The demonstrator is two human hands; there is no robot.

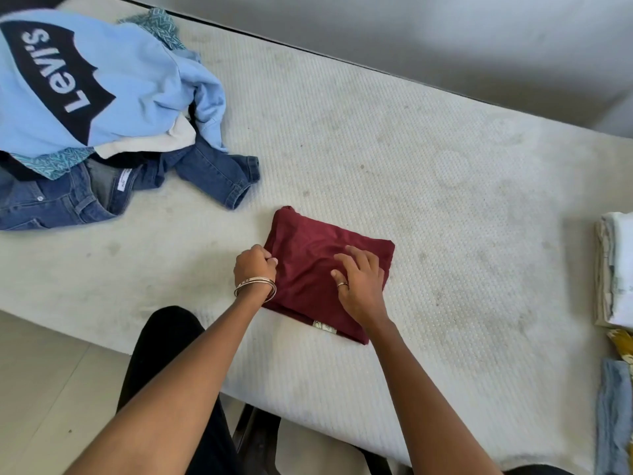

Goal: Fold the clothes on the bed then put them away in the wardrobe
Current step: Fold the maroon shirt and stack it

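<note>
Maroon garment [308,255], folded into a compact rectangle, is laid on the bare white mattress [428,186] close to its near edge, roughly midway along it. A small pale label [323,327] is seen poking out at the garment's near side; its print cannot be read.

The garment's left edge is pinched by the left hand [254,265], whose fingers are curled round the fabric; two metal bangles [255,286] are worn at that wrist. The right hand [359,286] is rested on top of the fold with its fingers spread and nearly straight, pressed onto the cloth, and a ring [343,285] is worn on one finger.

Toward the mattress's far left corner an unfolded heap is piled. It is topped by a light blue sweatshirt [137,84] on which "Levi's" is printed in white on a dark batwing patch. Beneath it a teal patterned cloth [51,162] and blue jeans [212,173] are seen; the jeans carry a white inner tag [123,180] too small to be read.

At the mattress's right edge folded white and cream items [616,269] are stacked, with a pale blue folded cloth [615,416] nearer the near right corner.
</note>
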